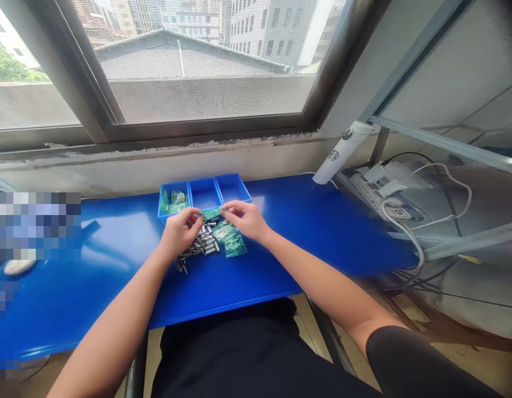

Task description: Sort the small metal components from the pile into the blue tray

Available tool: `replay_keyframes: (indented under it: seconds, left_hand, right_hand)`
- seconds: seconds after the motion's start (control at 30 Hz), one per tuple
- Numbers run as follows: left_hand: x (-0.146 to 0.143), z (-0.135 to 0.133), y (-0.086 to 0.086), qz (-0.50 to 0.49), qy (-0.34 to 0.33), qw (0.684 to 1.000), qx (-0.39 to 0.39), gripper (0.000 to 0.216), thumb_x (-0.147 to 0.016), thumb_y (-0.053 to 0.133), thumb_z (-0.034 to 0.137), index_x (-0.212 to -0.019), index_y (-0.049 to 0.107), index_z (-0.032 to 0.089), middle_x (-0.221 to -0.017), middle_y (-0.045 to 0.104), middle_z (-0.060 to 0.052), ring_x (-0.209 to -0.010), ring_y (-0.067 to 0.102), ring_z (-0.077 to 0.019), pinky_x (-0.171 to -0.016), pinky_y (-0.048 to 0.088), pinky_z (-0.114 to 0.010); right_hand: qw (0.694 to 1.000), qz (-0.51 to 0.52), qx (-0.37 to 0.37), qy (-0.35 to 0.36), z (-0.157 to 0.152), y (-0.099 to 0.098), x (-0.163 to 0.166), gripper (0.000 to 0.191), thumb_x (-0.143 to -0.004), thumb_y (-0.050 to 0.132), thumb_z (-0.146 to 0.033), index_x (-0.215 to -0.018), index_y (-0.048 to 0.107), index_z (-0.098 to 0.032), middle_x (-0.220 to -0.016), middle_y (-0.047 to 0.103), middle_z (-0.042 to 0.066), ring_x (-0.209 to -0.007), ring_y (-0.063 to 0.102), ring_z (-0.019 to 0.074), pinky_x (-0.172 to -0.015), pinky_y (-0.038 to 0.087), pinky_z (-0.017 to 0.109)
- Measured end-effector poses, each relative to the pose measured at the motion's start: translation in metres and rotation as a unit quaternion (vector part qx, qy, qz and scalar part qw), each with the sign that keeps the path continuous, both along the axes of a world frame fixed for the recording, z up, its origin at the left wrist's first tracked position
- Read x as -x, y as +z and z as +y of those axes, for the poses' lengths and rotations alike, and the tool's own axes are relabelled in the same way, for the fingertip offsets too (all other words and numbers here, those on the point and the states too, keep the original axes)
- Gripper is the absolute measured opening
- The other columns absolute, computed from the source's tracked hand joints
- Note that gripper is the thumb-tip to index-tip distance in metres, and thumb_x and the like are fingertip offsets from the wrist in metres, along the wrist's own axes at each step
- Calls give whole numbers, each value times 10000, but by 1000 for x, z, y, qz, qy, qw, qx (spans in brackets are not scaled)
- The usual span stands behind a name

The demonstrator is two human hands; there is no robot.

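Between L hand [181, 232] and R hand [248, 222], each pinching one end, hangs a small green packet [211, 214], prob. light, soft & a bit slick, best held by its ends, w/ metal parts [204, 243] just nearside of the fingers, blue bins [204, 194] just beyond.

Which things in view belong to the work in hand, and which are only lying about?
Likely in the work:
thin green piece, held between left hand and right hand
loose metal parts
green pieces beside them
blue three-compartment tray

Likely lying about:
white bottle
power strip
white cable
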State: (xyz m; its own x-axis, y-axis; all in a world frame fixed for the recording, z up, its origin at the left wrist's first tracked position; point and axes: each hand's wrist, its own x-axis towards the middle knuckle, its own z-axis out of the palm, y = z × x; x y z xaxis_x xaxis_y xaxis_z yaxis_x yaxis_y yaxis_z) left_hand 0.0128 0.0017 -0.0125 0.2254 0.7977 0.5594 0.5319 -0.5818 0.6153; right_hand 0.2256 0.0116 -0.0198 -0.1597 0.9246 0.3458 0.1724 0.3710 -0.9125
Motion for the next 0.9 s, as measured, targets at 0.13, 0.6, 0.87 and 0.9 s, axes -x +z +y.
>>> replay_keyframes:
  seconds: [0.13, 0.6, 0.87, 0.9]
  left_hand:
    - [0, -1, -2, -14, -16, 999, 34, 116, -878, 579, 268, -938, 619, 176, -649, 669, 6, -535, 602, -99, -531, 487, -212]
    - [-1, -4, 5, -23, -20, 1000, 4, 159, -864, 562, 230, -964, 677, 184, -814, 715, -30, -685, 667, -122, -618, 550, -234]
    - [0, -2, 0, -52, 2, 999, 15, 217, -821, 665, 263, -1023, 622, 195, -754, 725, -7, -590, 632, -106, -567, 527, -227]
    - [0, -2, 0, -53, 0, 998, 18, 282, -824, 665, 258, -1093, 611, 198, -770, 735, -8, -590, 635, -105, -575, 530, -230]
  right_hand:
    - [999, 26, 34, 21, -1, 0, 1, 315, -791, 690, -466, -916, 723, -179, -756, 710, 44, -639, 648, 153, -587, 509, 286]
    - [999, 33, 10, -8, 3, -3, 0, 255, -766, 705, -410, -870, 712, -177, -830, 731, 61, -742, 671, 169, -624, 523, 290]
    - [999, 20, 34, -3, 1, 0, 0, 293, -758, 714, -404, -937, 651, -180, -790, 720, 39, -588, 598, 116, -529, 445, 245]
    - [999, 16, 30, -5, 2, 0, 0, 295, -760, 711, -407, -940, 665, -178, -795, 720, 42, -593, 597, 117, -538, 450, 249]
